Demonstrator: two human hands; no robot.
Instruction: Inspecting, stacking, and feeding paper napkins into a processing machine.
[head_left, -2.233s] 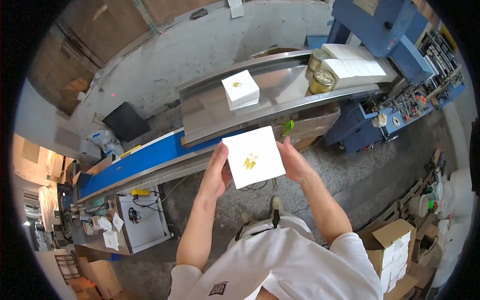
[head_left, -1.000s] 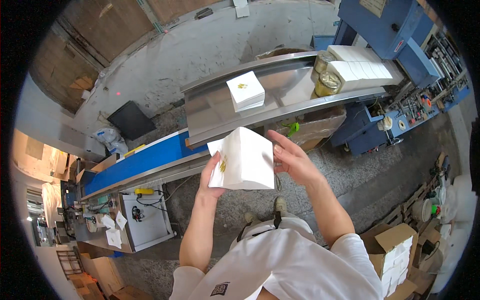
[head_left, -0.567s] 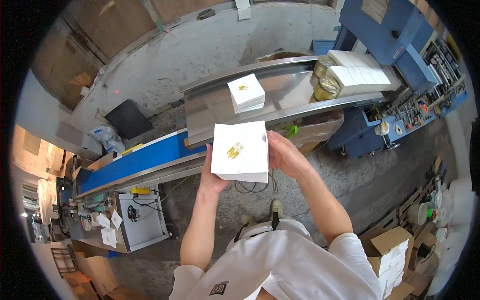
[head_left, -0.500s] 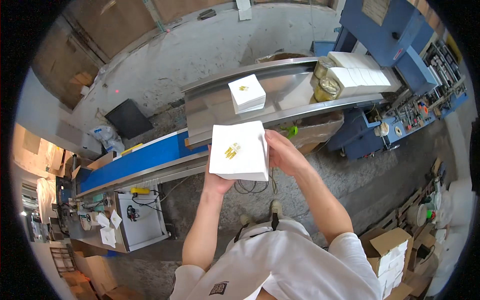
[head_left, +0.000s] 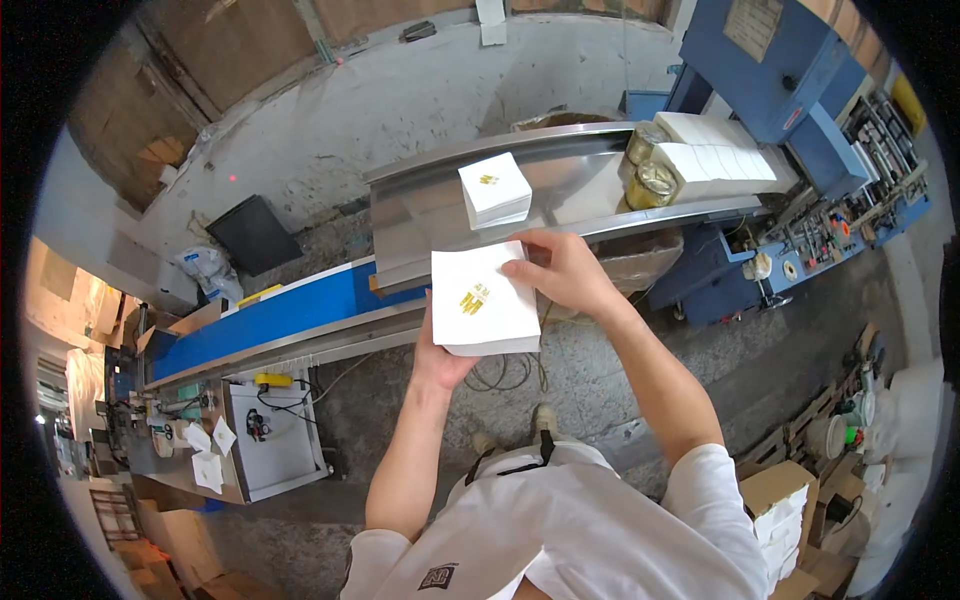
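Observation:
A thick stack of white paper napkins (head_left: 485, 300) with a gold print on top is held up in front of me. My left hand (head_left: 440, 355) grips it from the near left side, its fingers partly hidden beneath. At the stack's far right corner, my right hand (head_left: 565, 272) has its thumb on the top face and its fingers along the back edge. Beyond it, a second stack of printed napkins (head_left: 496, 192) stands on the steel table (head_left: 425, 210).
A blue conveyor belt (head_left: 270, 330) runs off to the left of the table. Two round tins (head_left: 652, 185) and a long row of white napkins (head_left: 720, 168) sit at the table's right end, beside a blue machine (head_left: 755, 60). A cardboard box (head_left: 770, 490) stands lower right.
My right hand has shifted from the stack's right side up to its far right corner, thumb now on top. The held stack has moved slightly right.

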